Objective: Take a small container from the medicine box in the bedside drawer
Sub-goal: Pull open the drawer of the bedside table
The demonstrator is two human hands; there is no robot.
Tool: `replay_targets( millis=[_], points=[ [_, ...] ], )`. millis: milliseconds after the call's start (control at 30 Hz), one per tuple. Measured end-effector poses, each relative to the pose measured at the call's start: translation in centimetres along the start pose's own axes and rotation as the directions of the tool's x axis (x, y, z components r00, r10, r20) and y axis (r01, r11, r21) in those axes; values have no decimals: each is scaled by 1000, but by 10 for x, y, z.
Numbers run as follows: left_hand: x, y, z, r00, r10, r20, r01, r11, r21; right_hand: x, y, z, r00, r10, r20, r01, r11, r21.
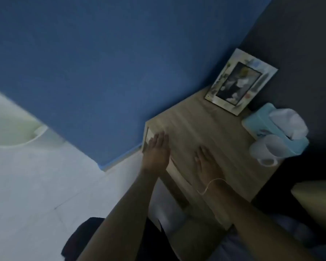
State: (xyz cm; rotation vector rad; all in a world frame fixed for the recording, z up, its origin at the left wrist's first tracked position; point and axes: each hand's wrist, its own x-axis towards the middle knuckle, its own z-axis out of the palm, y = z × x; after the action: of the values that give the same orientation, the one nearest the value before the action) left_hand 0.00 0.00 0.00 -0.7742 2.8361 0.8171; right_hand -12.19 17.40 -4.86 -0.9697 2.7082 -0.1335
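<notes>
The wooden bedside table [211, 129] stands in the corner against the blue wall. My left hand [155, 151] reaches over its front left edge with flat fingers, by the drawer front [149, 137]. My right hand [205, 162] lies flat on the tabletop, palm down, with a thin string around the wrist. Both hands hold nothing. The drawer looks shut; the medicine box and any small container are hidden. The picture is blurred and dim.
A framed photo [239, 81] leans at the back of the tabletop. A light blue tissue box [275, 125] and a clear mug [266, 151] stand at the right edge. White floor tiles lie to the left; dark bedding lies below right.
</notes>
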Motion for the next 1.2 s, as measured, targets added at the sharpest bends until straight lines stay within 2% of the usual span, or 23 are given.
replay_targets(
  millis=[67, 233, 467, 867, 1067, 1200],
  points=[
    [-13, -6, 12, 995, -68, -72, 68, 998, 6, -5, 1, 11, 997, -51, -50, 51, 999, 4],
    [-62, -12, 44, 975, -162, -152, 159, 987, -31, -8, 8, 31, 962, -128, -242, 142, 989, 41],
    [-98, 8, 89, 959, -230, -166, 218, 972, -88, -7, 8, 31, 954, -123, -273, 143, 988, 58],
    [-33, -1, 150, 950, -288, -117, 249, 931, -266, 0, 15, 43, 930, -138, -340, 156, 987, 27],
    [-16, 0, 161, 952, -262, -161, 200, 925, -323, 0, 16, 44, 926, -144, -350, 169, 985, 43],
    [-12, 2, 162, 946, -282, -157, 194, 886, -421, 0, 16, 44, 922, -155, -355, 182, 982, 46]
  ],
)
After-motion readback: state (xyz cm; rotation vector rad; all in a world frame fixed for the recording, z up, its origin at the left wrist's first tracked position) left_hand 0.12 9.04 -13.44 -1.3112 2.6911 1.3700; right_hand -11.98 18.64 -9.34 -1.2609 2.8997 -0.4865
